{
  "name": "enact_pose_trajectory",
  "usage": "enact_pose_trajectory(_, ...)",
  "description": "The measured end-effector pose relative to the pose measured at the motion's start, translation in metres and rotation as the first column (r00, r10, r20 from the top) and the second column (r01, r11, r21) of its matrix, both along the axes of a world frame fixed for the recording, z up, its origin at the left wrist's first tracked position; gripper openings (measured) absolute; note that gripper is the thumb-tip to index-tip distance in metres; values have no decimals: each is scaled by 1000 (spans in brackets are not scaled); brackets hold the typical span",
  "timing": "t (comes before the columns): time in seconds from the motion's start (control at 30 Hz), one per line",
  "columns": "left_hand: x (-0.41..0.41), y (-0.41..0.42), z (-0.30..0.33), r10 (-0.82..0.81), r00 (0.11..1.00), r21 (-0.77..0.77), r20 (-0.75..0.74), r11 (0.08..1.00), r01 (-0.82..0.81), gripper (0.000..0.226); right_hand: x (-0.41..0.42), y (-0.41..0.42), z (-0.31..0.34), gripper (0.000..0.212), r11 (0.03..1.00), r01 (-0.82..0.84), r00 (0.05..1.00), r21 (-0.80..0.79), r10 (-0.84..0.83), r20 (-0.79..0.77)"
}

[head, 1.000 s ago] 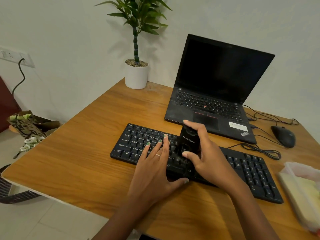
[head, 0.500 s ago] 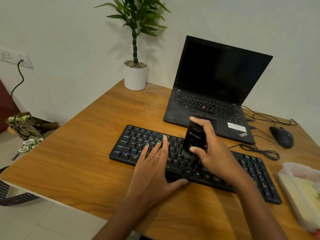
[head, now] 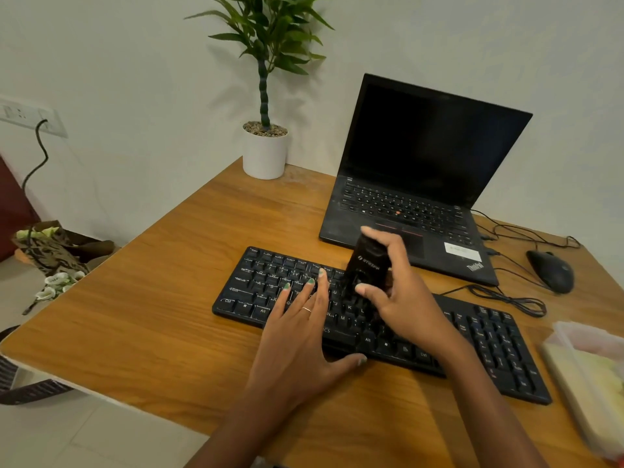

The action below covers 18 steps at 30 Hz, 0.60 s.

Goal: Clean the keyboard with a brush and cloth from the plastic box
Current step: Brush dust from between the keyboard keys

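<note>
Brushing in progress: black keyboard (head: 381,319) lies flat on the wooden desk (head: 152,305), just in front of the laptop (head: 422,184). Right hand (head: 401,292) grips a black brush (head: 366,265) upright, thumb on its near face and index finger over the top, bristle end down on the middle letter keys. Bristles are blurred, so exact contact can't be read. Left hand (head: 297,336) lies flat with fingers spread over the keys left of the brush, thumb against the keyboard's front edge, apparently bracing it.

Risks, as I judge them:
- Keyboard skates toward the laptop if the left hand eases off during a stroke.
- Debris gets flicked onto the laptop's keys, since it sits right behind the keyboard.
- Pushing down too hard could pop a keycap.
- Cloth pass not done yet; the plastic box (head: 591,376), with something pale yellow inside, sits at the keyboard's right end near the desk edge, and an elbow could knock it off.

Counts: one keyboard, one brush, one box, one laptop, one mouse (head: 550,270) right of the laptop, one potted plant (head: 265,150) left of it, two hands.
</note>
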<state>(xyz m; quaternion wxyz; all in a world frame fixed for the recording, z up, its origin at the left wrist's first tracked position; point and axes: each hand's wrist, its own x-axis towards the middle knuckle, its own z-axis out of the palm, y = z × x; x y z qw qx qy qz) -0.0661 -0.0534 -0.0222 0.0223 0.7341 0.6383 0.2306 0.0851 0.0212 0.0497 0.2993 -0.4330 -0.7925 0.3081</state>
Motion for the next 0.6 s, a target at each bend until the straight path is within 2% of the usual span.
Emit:
enact_pose_trajectory(0.07,0,0,-1,-2,1000,-3,6,1000,2,118,1,-1,3,82,999,-46,998,-25,47,36)
enact_pose_trajectory(0.2,-1,1,0,-2,1000,3,14,1000,2,119,6,14,3,80,981,156,980,115,-168,109)
enact_pose_trajectory(0.3,0,0,1,2,1000,-9,6,1000,-2,118,5,7,5,81,1000,8,999,-2,-8,44)
enact_pose_trajectory(0.37,0,0,1,0,1000,-5,17,1000,1,118,6,5,8,81,997,-60,997,-51,63,53)
enact_pose_trajectory(0.5,-1,0,0,-2,1000,5,17,1000,2,118,7,20,3,79,992,112,990,64,-117,76)
enact_pose_trajectory(0.6,0,0,2,-3,1000,-2,24,1000,3,118,2,14,1,81,1000,16,999,18,-17,46)
